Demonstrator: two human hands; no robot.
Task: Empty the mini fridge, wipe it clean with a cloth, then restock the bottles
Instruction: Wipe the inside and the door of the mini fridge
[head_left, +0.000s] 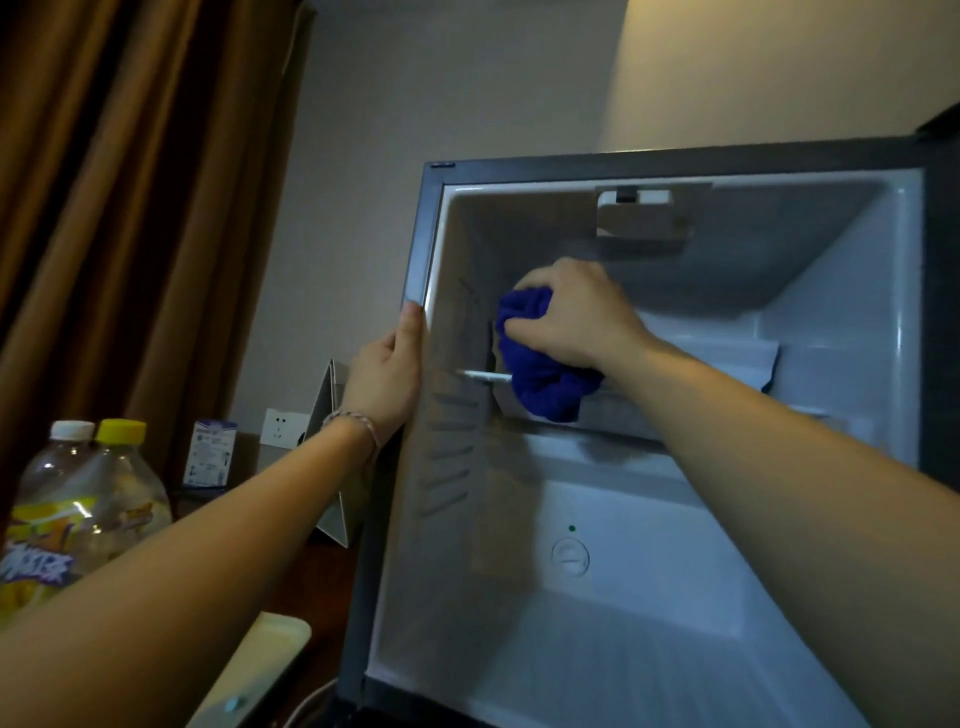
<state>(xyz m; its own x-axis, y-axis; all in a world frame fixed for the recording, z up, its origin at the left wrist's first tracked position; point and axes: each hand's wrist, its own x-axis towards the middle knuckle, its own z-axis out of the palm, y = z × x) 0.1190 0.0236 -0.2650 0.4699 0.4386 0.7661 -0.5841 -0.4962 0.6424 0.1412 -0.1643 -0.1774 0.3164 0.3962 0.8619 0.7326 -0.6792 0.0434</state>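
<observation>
The small dark-framed mini fridge with the white plastic inside (649, 597) stands open, and no bottle is inside it. The crumpled dark blue cloth (540, 374) is deep in the fridge, near its left inner wall, at the height of the thin white shelf rail (483, 375), and it seems to press against the back part there. The right hand (576, 317) is closed around the cloth from above. The left hand (387, 379) grips the left front edge of the fridge, thumb along the frame. Below the cloth the lower part of the fridge is free, with a round white dial (570, 557) on the back wall. Left of the fridge, on the dark wooden table (306, 582), stand two clear plastic bottles with yellow labels (78, 509), well apart from the frame, and a small white and blue carton (210, 454) behind them
</observation>
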